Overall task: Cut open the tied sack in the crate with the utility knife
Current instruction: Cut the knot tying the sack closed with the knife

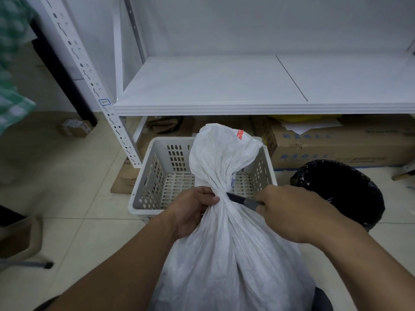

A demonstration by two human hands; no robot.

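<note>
A white woven sack [226, 261] stands between my arms, in front of the white perforated crate [155, 167], its tied neck bunched and its loose top fanned over the crate. My left hand [190, 209] grips the sack's neck from the left, just below the tie. My right hand [289, 212] holds a dark utility knife [241, 199] whose tip touches the tie from the right. The crate's floor shows bare where visible.
A white metal shelf [224, 86] stands behind the crate, with cardboard boxes [336, 144] under it. A bin with a black liner [339, 191] sits right of the crate. Tiled floor lies to the left, with a small box [75, 129].
</note>
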